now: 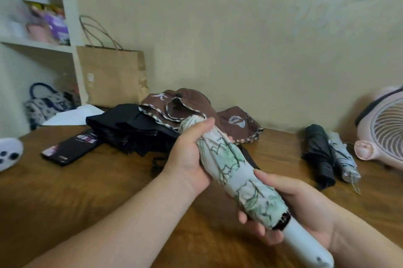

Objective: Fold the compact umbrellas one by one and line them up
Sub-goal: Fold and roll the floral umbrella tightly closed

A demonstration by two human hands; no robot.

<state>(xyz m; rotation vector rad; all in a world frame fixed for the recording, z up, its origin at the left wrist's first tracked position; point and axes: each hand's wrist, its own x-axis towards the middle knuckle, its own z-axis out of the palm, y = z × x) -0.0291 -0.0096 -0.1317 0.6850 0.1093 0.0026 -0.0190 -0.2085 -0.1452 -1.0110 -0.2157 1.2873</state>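
We see the white umbrella (235,171) held above the middle of the tabletop (87,191), tilted, with its tip toward the far edge and its plain white handle (305,243) toward the near right corner. Its canopy is rolled tight around the shaft. The cloth is pale with a green leafy print outlined in dark lines, and a white strap (236,177) runs round its middle. A dark ring shows where the cloth meets the handle.

The left hand (189,154) clasps the upper part, with the thumb lying along the cloth near the tip. The right hand (290,209) wraps the lower part just above the handle, fingers curled underneath.

Behind them, near the far edge, a black umbrella (130,130) and a brown umbrella (185,104) with checked trim lie loose and unrolled, touching each other. Toward the right edge, a rolled dark umbrella (320,154) and a rolled grey umbrella (344,158) lie side by side, beside a pink fan (383,128).
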